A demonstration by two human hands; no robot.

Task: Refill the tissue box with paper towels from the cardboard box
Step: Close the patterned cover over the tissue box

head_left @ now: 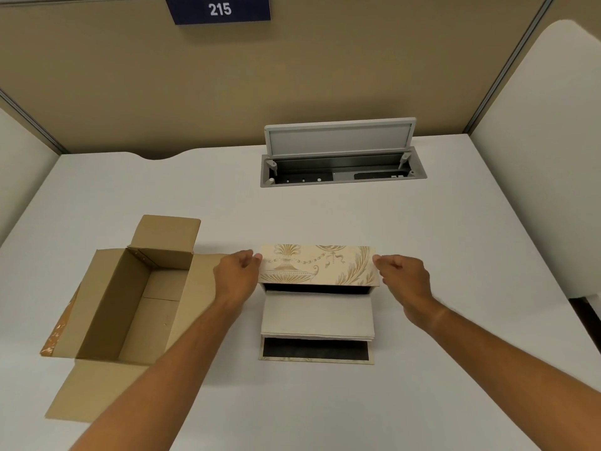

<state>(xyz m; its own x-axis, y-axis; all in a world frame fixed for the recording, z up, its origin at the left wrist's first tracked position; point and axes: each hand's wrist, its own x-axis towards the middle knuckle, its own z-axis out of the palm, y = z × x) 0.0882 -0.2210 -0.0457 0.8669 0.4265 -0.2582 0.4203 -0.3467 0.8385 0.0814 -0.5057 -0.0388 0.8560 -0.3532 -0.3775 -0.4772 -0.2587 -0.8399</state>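
A cream tissue box [318, 265] with gold ornament stands in the middle of the white desk, its near side open. A stack of pale paper towels [317, 317] sticks out of that opening toward me. The box's flap [315, 350] with a black inner face lies flat on the desk in front. My left hand [235, 276] pinches the box's left end and my right hand [403, 281] touches its right end. The brown cardboard box [107, 307] sits open to the left; I see no towels inside it.
A grey cable hatch [341, 170] with its lid raised is set into the desk behind the tissue box. Beige partition walls enclose the desk, with a sign [219, 9] reading 215. A white chair back [553, 157] stands at the right.
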